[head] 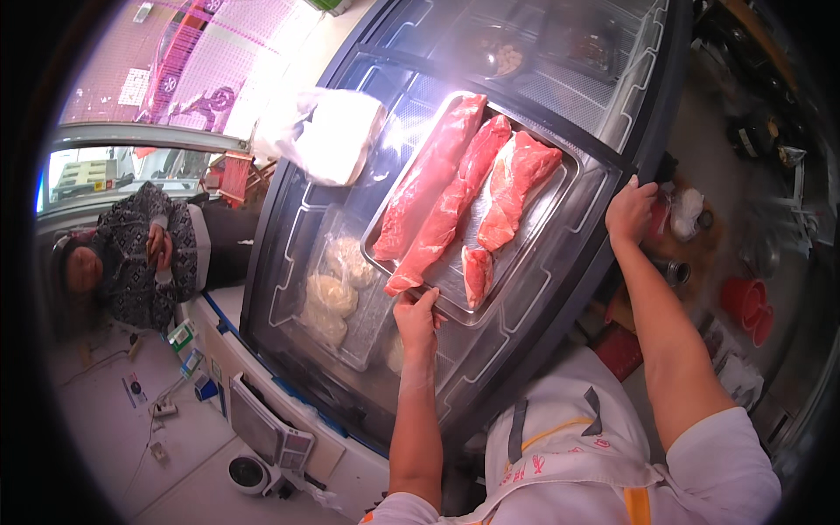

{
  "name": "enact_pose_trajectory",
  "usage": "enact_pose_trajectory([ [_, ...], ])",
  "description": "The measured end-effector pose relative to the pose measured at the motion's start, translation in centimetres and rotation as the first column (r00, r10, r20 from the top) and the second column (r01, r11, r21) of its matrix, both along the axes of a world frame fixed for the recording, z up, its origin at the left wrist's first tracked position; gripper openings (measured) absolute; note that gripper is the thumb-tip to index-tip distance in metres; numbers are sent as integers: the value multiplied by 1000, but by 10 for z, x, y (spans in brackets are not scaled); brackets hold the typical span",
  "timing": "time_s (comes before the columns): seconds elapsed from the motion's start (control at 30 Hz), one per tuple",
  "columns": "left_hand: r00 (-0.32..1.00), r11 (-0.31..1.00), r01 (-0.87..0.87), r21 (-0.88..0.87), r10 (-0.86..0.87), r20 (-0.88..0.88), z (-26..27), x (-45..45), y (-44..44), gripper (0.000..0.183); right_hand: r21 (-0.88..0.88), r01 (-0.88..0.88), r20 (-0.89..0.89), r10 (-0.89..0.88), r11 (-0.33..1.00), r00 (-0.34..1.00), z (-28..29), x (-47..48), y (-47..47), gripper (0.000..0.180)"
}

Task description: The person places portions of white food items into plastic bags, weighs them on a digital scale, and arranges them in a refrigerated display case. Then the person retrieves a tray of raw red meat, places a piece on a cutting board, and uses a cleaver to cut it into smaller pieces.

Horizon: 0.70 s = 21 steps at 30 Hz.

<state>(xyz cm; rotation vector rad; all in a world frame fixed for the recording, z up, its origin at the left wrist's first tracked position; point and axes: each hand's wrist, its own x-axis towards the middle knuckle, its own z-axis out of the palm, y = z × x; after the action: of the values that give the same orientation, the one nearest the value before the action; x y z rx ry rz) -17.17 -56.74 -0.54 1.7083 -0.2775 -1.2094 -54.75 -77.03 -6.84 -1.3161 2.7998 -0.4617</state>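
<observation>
My left hand (418,320) grips the near rim of a shallow stainless steel tray (453,310) at its lower left, thumb above the rim. Three long strips of raw red meat (430,187) and one small piece of raw meat (477,275) lie in it. One strip's end overhangs the rim by my hand. The tray is above the transparent top of a dark-framed display freezer (551,262); whether it rests there fully, I cannot tell. My right hand (631,210) is curled on the freezer's right frame edge, its fingertips partly hidden.
A white plastic-wrapped package (344,134) lies on the freezer top. Bagged pale rounds (331,295) show beneath the cover. A weighing scale (262,420) stands lower left, and another person (154,256) is at the far left. Red plastic containers (745,303) sit at right.
</observation>
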Motion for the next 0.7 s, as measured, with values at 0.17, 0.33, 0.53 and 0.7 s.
enact_pose_trajectory([
  [0.17,999,997,-22,74,18,47,10,19,73,14,47,12,3,-12,999,1000,-1,-1,1,47],
  [0.33,991,987,-89,132,74,116,10,30,148,14,51,13,81,-17,999,997,1,-1,1,55],
  [0.53,984,979,-138,147,119,135,14,39,222,16,43,1,118,-6,999,993,-2,-2,4,63],
  [0.7,980,984,-118,136,92,179,8,49,262,19,58,48,183,-58,997,981,-2,-4,0,62],
])
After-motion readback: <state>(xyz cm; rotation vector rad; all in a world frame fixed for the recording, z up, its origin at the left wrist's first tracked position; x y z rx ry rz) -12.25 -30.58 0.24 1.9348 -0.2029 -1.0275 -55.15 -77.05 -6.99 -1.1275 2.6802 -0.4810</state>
